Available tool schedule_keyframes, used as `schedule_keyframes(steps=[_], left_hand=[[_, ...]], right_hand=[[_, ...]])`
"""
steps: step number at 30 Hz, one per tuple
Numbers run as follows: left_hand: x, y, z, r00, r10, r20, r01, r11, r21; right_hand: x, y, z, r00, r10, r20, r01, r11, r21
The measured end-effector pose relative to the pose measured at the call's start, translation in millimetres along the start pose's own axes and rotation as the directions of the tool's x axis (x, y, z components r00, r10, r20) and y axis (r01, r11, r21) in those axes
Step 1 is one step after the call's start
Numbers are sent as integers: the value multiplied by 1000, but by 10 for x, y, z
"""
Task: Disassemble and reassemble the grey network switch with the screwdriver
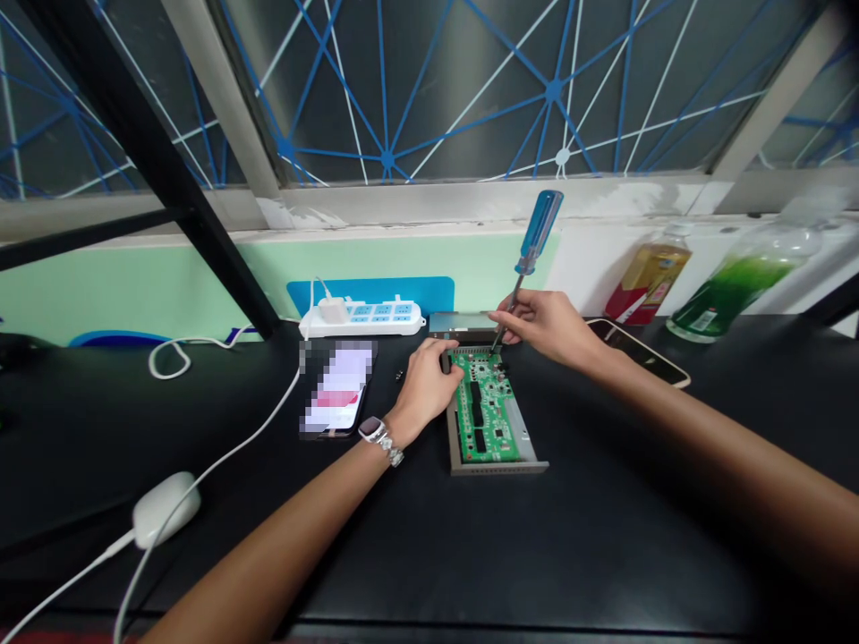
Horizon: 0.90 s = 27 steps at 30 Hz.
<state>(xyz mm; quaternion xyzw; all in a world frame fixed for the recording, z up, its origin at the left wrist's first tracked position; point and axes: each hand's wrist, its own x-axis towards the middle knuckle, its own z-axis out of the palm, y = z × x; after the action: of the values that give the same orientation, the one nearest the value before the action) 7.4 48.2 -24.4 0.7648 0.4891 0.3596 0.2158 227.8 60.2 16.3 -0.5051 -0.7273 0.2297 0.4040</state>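
Observation:
A green circuit board [493, 416] sits in a shallow metal case [500, 468] on the black table. My right hand [537, 324] pinches the shaft of a screwdriver [539, 231] with a clear blue handle. The screwdriver stands nearly upright, leaning a little right, with its tip at the board's far edge. My left hand [429, 380] grips the case's far left side, the thumb at the board's edge. A watch with a metal band [382, 438] is on my left wrist. Behind the board lies a flat metal panel [463, 322], partly covered by my hands.
A lit phone [340, 386] lies left of my left hand, with small dark screws [399, 376] between. Behind stands a white power strip [382, 315]. A charger [166, 508] and cable are at left. Another phone [637, 351], a red-yellow bottle [648, 273] and a green bottle [731, 286] stand right.

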Motion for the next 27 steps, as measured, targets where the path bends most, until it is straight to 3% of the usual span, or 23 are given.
schedule_keyframes(steps=[5, 10, 15, 21, 27], left_hand=[[-3, 7, -6, 1000, -8, 1, 8, 1000, -12], [-6, -2, -1, 1000, 6, -11, -6, 1000, -17], [-7, -31, 12, 999, 29, -20, -30, 999, -18], [-5, -19, 0, 1000, 25, -18, -25, 1000, -3], [-3, -17, 1, 999, 33, -11, -33, 999, -11]], right_hand=[[3, 5, 0, 992, -6, 128, -7, 995, 102], [-5, 3, 51, 1000, -13, -20, 12, 1000, -21], [9, 0, 58, 994, -19, 106, 7, 995, 104], [41, -13, 132, 1000, -4, -4, 5, 1000, 27], [42, 13, 78, 984, 0, 179, -27, 989, 144]])
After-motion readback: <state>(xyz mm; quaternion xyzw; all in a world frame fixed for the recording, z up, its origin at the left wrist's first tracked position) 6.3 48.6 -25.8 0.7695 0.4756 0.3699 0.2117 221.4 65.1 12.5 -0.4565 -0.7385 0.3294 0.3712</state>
